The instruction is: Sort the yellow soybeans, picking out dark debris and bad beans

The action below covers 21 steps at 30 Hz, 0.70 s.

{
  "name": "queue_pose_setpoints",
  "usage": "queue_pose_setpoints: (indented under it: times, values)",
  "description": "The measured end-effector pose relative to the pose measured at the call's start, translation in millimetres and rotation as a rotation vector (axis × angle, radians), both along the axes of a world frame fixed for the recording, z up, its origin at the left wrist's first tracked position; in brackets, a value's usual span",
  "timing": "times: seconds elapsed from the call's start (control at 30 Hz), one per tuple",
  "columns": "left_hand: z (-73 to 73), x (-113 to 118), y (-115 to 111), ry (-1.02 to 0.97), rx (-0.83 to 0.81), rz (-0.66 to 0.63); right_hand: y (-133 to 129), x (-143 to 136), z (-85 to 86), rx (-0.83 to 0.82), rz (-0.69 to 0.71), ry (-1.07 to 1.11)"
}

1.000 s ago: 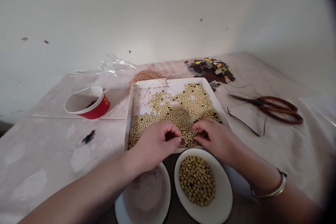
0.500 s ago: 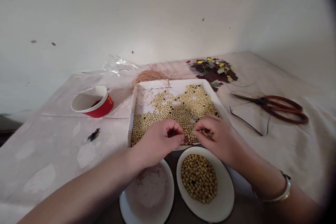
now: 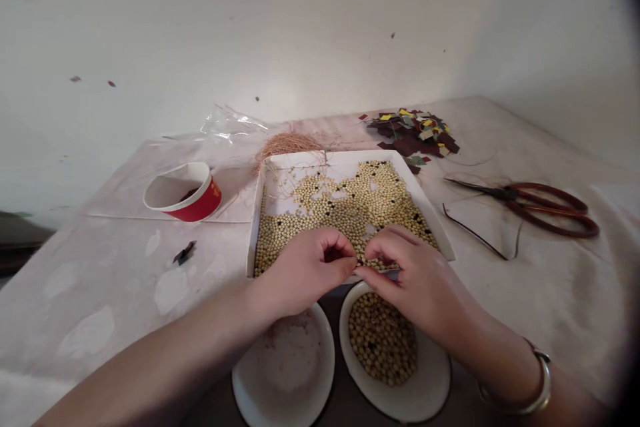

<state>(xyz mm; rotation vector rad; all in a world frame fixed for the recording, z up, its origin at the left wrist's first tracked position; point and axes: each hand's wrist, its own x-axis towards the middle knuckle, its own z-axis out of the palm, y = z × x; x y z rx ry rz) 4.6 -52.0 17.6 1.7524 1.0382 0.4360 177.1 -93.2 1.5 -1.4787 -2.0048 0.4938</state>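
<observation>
My left hand (image 3: 313, 270) is closed in a pinch over the near edge of a shallow white tray (image 3: 253, 247). A small dark red piece shows in part at its fingertips. My right hand (image 3: 415, 270) meets it there, thumb tip close against the left fingertips and fingers curled; whether it holds anything is hidden. Small pale yellow beads (image 3: 345, 213), a few of them dark, cover much of the tray. Below the right hand is a white bowl (image 3: 433, 393) of larger tan beads (image 3: 383, 347). A second white bowl (image 3: 290, 367) stands below my left forearm.
A red and white paper cup (image 3: 203, 200) with dark red bits stands left. Behind the tray lie a coil of thin copper-coloured strands (image 3: 287, 143), clear plastic (image 3: 230, 123) and coloured scraps (image 3: 415, 133). Scissors (image 3: 545, 207) and a dark strip (image 3: 475, 233) lie right, dark scraps (image 3: 185, 253) left.
My right hand has moved left and slightly down, so its thumb now reaches the left fingertips. The dark red piece is more covered. The whole view has shifted slightly.
</observation>
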Motion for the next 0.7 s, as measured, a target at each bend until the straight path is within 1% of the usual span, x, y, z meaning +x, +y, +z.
queue_pose_setpoints:
  times: [0.07, 0.2, 0.53, 0.7]
  values:
    - [0.7, 0.5, 0.3, -0.007, -0.005, 0.002, 0.5, -0.6, -0.3, -0.012, 0.012, 0.032]
    - [2.4, 0.9, 0.2, 0.005, -0.004, 0.003, 0.5, -2.8, -0.9, -0.025, 0.081, 0.049]
    - [2.3, 0.8, -0.1, 0.024, 0.024, -0.011, -0.6, -1.4, -1.0, -0.031, 0.114, 0.025]
    - [0.9, 0.0, 0.0, 0.029, 0.032, -0.006, 0.4, -1.9, -0.3, -0.007, 0.064, 0.048]
